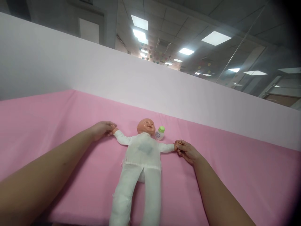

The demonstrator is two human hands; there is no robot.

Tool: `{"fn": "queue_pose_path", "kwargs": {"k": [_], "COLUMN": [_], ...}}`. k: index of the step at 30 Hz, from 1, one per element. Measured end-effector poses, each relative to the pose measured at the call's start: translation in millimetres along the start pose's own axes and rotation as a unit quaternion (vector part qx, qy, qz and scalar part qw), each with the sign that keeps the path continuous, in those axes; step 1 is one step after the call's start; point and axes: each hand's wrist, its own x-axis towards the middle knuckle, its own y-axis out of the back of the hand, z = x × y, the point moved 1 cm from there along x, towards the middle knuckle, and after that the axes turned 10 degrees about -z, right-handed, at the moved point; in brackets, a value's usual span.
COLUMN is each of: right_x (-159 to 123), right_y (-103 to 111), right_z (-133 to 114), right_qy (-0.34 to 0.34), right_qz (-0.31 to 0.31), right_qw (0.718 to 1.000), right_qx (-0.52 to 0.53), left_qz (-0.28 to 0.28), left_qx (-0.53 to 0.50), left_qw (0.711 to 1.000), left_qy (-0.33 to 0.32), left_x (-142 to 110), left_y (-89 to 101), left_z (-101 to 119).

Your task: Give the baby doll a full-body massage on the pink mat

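Note:
A baby doll (144,153) with a hard plastic head and a white cloth body lies on its back on the pink mat (183,194). Its arms are stretched out to both sides. My left hand (103,129) is closed around the doll's hand on the left. On the other side, my right hand (187,151) pinches the doll's other hand between thumb and fingers. Beside the doll's head is a small white bottle (160,134) with a green cap, tilted slightly. The doll's feet are out of view at the bottom.
A white padded wall (141,80) runs behind the mat, meeting another wall side at the left. Above it, glass panels show a ceiling with several lit lamps (216,38). The mat's front edge shows at the lower left.

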Motion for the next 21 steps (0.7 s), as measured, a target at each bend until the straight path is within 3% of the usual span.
{"fn": "queue_pose_path", "kwargs": {"k": [11, 21], "right_x": [6.4, 6.9], "right_y": [-7.5, 3.2], "right_z": [3.0, 6.6], "right_qy": [-0.013, 0.007], "right_qz": [0.056, 0.048], "right_qw": [0.996, 0.999], "right_qx": [-0.072, -0.022], "left_qz": [0.011, 0.010], "left_qx": [0.011, -0.021], "left_qw": [1.000, 1.000], "left_qy": [0.005, 0.009], "left_x": [4.9, 6.8], "left_y": [2.9, 7.6], "left_z": [-3.6, -4.5]}}
